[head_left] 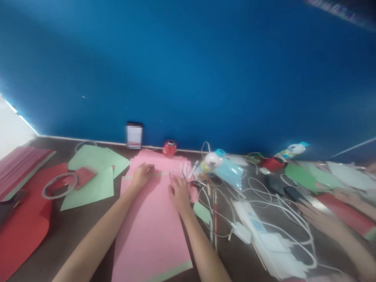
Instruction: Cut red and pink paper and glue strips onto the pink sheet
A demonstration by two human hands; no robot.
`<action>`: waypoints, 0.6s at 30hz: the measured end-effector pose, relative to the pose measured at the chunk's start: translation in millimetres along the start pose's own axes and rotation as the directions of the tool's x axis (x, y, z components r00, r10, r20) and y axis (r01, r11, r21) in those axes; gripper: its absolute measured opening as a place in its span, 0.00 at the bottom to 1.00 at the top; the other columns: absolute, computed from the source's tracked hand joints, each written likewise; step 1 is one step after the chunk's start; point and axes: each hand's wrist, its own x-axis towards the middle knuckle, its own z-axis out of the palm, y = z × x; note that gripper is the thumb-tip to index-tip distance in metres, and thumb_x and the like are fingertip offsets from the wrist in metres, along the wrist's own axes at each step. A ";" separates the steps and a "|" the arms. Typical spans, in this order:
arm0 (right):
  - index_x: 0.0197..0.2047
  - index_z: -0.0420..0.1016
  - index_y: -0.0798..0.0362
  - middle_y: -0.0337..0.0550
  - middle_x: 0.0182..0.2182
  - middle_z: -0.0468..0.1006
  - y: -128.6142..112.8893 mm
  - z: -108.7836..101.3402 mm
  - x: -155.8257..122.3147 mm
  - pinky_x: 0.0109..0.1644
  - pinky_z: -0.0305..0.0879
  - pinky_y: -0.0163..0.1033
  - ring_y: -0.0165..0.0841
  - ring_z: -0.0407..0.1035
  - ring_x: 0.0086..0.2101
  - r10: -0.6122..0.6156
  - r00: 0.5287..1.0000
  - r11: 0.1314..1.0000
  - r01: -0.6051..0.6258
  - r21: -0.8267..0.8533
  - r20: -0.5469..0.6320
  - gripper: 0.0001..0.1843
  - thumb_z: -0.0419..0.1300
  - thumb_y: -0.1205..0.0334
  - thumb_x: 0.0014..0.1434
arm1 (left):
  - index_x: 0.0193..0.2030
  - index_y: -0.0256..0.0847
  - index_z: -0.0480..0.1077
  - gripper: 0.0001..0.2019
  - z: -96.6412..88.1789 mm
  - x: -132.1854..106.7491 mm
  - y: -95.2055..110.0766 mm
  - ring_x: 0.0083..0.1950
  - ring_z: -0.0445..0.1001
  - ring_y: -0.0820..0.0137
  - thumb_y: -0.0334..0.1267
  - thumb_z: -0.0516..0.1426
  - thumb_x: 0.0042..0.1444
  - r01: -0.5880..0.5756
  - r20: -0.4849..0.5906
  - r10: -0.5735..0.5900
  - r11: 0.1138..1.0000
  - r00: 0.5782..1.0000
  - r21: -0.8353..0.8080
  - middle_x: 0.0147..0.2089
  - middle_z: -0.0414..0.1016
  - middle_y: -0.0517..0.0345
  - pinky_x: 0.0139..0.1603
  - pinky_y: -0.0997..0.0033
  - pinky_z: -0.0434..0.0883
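Note:
A long pink paper sheet [152, 231] with green strips at its near and far ends lies in front of me. My left hand [142, 175] rests at its far left part, fingers curled together towards the right; whatever they may hold is hidden. My right hand [179, 192] lies on the far right part of the sheet, its fingers stretched forward and slightly apart. A thin dark line shows beside its fingertips, too blurred to name. More pink paper [164, 158] lies beyond both hands, with a red object [169, 149] standing behind it.
On the left are green sheets [88, 184], a tape roll [60, 186], red paper [29, 223] and a pink stack [20, 168]. Right of me lie a glue bottle [214, 158], tangled white cables [308, 235] and a power strip [264, 243]. A co-worker's hand [314, 211] reaches in at right.

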 end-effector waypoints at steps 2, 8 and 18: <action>0.48 0.70 0.53 0.50 0.46 0.71 -1.4 -0.6 -0.5 0.54 0.51 0.49 0.41 0.60 0.48 0.000 1.000 1.000 0.001 -0.024 0.029 0.16 0.53 0.64 0.57 | 0.38 0.38 0.75 0.12 0.2 -0.5 -0.8 0.41 0.75 0.62 0.31 0.52 0.50 0.020 -0.049 -0.021 1.000 0.999 -0.016 0.40 0.78 0.52 0.45 0.63 0.71; 0.48 0.71 0.52 0.49 0.46 0.72 -1.3 0.9 -2.4 0.55 0.48 0.49 0.41 0.59 0.48 0.002 1.000 1.000 -0.002 -0.014 0.009 0.16 0.54 0.65 0.56 | 0.33 0.36 0.75 0.12 -3.8 4.2 -7.9 0.42 0.74 0.64 0.30 0.49 0.50 -0.018 -0.133 0.010 0.998 0.991 -0.065 0.39 0.77 0.50 0.44 0.65 0.71; 0.53 0.66 0.55 0.49 0.45 0.71 -7.4 0.5 -3.2 0.56 0.49 0.47 0.39 0.59 0.48 -0.027 0.999 0.999 0.027 -0.026 0.018 0.20 0.52 0.67 0.56 | 0.40 0.36 0.75 0.13 -6.3 2.1 -11.2 0.42 0.76 0.62 0.33 0.51 0.52 0.049 -0.219 -0.064 0.996 0.974 -0.072 0.42 0.78 0.49 0.47 0.63 0.71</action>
